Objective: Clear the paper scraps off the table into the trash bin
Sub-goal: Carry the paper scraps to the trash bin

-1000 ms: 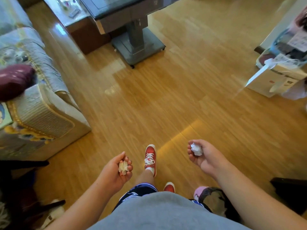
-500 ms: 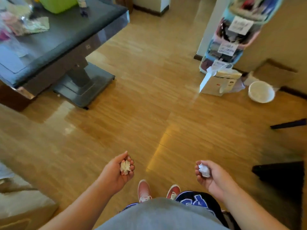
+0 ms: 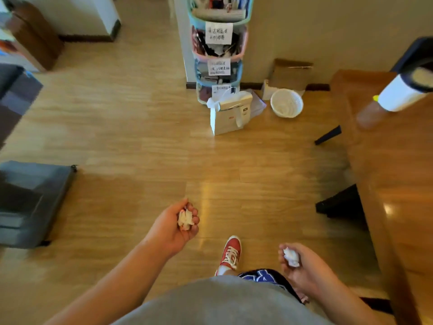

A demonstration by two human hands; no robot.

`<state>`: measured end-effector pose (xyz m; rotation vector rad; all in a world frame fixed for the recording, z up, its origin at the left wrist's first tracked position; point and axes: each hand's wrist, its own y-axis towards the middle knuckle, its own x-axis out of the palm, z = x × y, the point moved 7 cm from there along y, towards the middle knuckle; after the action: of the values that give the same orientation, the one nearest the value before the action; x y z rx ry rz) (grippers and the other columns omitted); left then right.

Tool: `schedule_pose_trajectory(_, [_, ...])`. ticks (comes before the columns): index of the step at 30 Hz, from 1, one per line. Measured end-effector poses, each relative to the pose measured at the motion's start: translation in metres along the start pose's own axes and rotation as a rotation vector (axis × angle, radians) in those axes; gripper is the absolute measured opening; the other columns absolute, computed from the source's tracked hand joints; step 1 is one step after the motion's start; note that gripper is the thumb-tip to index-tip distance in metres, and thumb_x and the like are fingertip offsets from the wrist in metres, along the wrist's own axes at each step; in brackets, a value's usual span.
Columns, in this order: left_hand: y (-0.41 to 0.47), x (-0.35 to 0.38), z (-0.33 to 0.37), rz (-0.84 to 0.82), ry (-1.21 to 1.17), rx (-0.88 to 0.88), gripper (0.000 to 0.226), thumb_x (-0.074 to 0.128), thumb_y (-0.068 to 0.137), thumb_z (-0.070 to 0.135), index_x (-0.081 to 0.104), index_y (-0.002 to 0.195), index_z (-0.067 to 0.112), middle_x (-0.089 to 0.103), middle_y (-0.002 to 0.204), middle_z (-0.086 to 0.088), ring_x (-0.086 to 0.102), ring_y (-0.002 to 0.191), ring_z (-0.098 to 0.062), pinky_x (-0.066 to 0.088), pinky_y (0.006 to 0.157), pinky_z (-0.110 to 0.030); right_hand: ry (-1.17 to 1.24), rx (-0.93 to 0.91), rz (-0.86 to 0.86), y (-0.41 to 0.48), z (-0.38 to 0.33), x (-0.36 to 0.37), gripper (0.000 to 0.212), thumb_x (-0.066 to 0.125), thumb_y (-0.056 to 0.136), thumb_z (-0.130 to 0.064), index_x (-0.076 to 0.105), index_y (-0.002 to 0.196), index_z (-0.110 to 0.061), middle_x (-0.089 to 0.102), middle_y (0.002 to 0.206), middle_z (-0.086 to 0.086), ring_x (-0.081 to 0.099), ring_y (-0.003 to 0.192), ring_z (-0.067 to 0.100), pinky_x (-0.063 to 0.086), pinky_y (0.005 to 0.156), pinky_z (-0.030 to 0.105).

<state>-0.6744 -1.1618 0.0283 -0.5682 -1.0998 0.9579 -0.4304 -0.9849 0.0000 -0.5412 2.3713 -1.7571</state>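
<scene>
My left hand point(image 3: 174, 227) grips a crumpled beige-and-red paper scrap point(image 3: 185, 219) in its curled fingers, low over the wooden floor. My right hand point(image 3: 302, 266) holds a crumpled white paper scrap point(image 3: 291, 256) near my right thigh. A round white mesh trash bin point(image 3: 286, 103) stands on the floor by the far wall, well ahead and to the right of both hands, with some white paper inside.
A white paper bag point(image 3: 230, 114) and a stack of labelled baskets point(image 3: 219, 50) stand left of the bin. A cardboard box point(image 3: 289, 75) leans on the wall behind it. A wooden table point(image 3: 398, 174) fills the right; a dark table base point(image 3: 30, 202) sits left.
The view has swung right and forward, so the bin and paper bag now lie ahead and nearer. Both hands still hold their scraps; the wooden table came into view at right.
</scene>
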Motion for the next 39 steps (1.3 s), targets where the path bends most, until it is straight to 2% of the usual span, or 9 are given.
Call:
schedule_pose_trajectory(4, [0.027,0.018,0.024,0.031,-0.012,-0.018,0.028,0.052,0.091,0.027,0.054,0.066,0.015,0.053,0.060,-0.001,0.052,0.047,-0.012,0.044,0.039,-0.021,-0.029,-0.041,-0.017,0.027,-0.059,0.031,0.011,0.052,0.091,-0.009,0.060,0.087,-0.002,0.056,0.071,0.011,0.052,0.062,0.019,0.041,0.055,0.028])
schedule_pose_trajectory(8, [0.049,0.019,0.046,0.091,-0.034,-0.031,0.030,0.050,0.093,0.028,0.052,0.066,0.015,0.053,0.058,-0.001,0.052,0.046,-0.012,0.045,0.040,-0.020,-0.062,-0.090,-0.084,0.045,-0.119,0.081,0.015,0.053,0.091,-0.012,0.063,0.081,-0.006,0.061,0.063,0.007,0.056,0.055,0.017,0.046,0.041,0.024])
schedule_pose_trajectory(14, [0.101,0.031,0.096,0.157,-0.018,-0.073,0.030,0.048,0.095,0.026,0.051,0.067,0.015,0.054,0.055,-0.001,0.052,0.041,-0.012,0.046,0.038,-0.019,-0.018,-0.115,-0.190,0.074,-0.196,0.153,0.017,0.053,0.091,-0.012,0.066,0.082,-0.004,0.064,0.063,0.006,0.060,0.051,0.014,0.048,0.040,0.023])
schedule_pose_trajectory(19, [0.170,0.073,0.157,0.121,0.051,-0.117,0.029,0.048,0.095,0.025,0.051,0.068,0.015,0.054,0.055,-0.001,0.051,0.042,-0.012,0.045,0.039,-0.019,0.030,-0.118,-0.151,0.105,-0.256,0.186,0.017,0.052,0.092,-0.012,0.064,0.084,-0.004,0.063,0.064,0.006,0.059,0.052,0.014,0.047,0.040,0.023])
schedule_pose_trajectory(24, [0.241,0.148,0.212,0.042,0.266,-0.168,0.029,0.052,0.092,0.026,0.054,0.065,0.016,0.054,0.061,-0.002,0.052,0.046,-0.013,0.043,0.041,-0.020,0.176,-0.127,-0.040,0.118,-0.312,0.169,0.019,0.051,0.093,-0.013,0.063,0.080,-0.007,0.061,0.061,0.005,0.057,0.050,0.013,0.046,0.040,0.023])
schedule_pose_trajectory(27, [0.278,0.214,0.222,-0.032,0.418,-0.238,0.032,0.050,0.093,0.027,0.053,0.063,0.015,0.054,0.058,-0.001,0.051,0.045,-0.012,0.043,0.039,-0.019,0.294,-0.159,0.035,0.116,-0.332,0.137,0.015,0.050,0.093,-0.012,0.062,0.086,-0.006,0.059,0.068,0.007,0.056,0.058,0.015,0.048,0.043,0.024])
schedule_pose_trajectory(30, [0.308,0.287,0.210,-0.122,0.533,-0.290,0.034,0.048,0.094,0.026,0.053,0.062,0.015,0.055,0.055,-0.001,0.051,0.044,-0.011,0.041,0.041,-0.018,0.421,-0.187,0.115,0.111,-0.337,0.098,0.012,0.053,0.091,-0.011,0.062,0.089,-0.004,0.059,0.071,0.009,0.055,0.063,0.017,0.048,0.050,0.026])
schedule_pose_trajectory(34, [0.336,0.386,0.174,-0.247,0.655,-0.352,0.033,0.047,0.095,0.026,0.052,0.064,0.016,0.054,0.058,-0.001,0.052,0.045,-0.011,0.041,0.041,-0.018,0.582,-0.183,0.235,0.110,-0.335,0.046,0.012,0.055,0.091,-0.011,0.063,0.089,-0.003,0.061,0.067,0.011,0.057,0.062,0.020,0.050,0.050,0.028])
schedule_pose_trajectory(39, [0.362,0.487,0.128,-0.352,0.752,-0.390,0.037,0.048,0.094,0.027,0.056,0.060,0.016,0.054,0.059,-0.001,0.054,0.045,-0.011,0.041,0.040,-0.021,0.738,-0.139,0.269,0.125,-0.348,0.000,0.014,0.051,0.093,-0.010,0.061,0.090,-0.001,0.057,0.073,0.013,0.053,0.065,0.022,0.043,0.059,0.030])
